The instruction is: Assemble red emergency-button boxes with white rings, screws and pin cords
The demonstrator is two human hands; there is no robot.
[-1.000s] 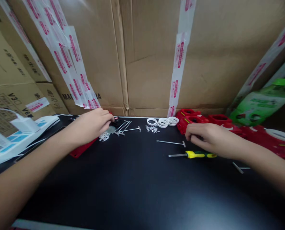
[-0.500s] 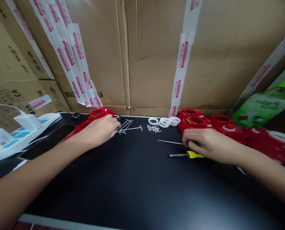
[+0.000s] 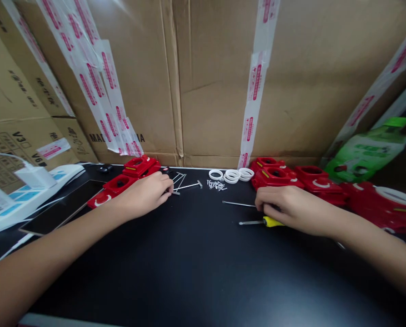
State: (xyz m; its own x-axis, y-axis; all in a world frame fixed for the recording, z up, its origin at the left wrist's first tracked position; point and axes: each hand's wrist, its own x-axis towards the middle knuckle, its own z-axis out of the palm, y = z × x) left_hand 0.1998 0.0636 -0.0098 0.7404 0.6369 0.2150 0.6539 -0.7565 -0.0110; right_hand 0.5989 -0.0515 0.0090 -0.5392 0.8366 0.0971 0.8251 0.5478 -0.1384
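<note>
My left hand (image 3: pixel 151 193) is curled at the back left of the black table, over the near ends of several thin metal T-shaped rods (image 3: pixel 188 185). Its fingertips are pressed together, and what lies between them is hidden. My right hand (image 3: pixel 284 204) is closed at the right end of a screwdriver (image 3: pixel 237 203); the slim metal shaft points left, and the handle is covered by the fingers. Just in front of that hand lies a second screwdriver with a yellow handle (image 3: pixel 270 221), partly under the palm.
Red housings (image 3: pixel 274 175) stand at the back right, and more red housings (image 3: pixel 121 180) at the left. Between them are white rings (image 3: pixel 232 176) and small screws (image 3: pixel 217 185). A phone (image 3: pixel 64 206), a power strip (image 3: pixel 49 188) and a green bottle (image 3: pixel 366 152) flank the cardboard wall (image 3: pixel 216 113).
My left hand has shifted slightly right and nearer, uncovering more of the left red housings. My right hand stays at the screwdriver. The whole view has moved a little.
</note>
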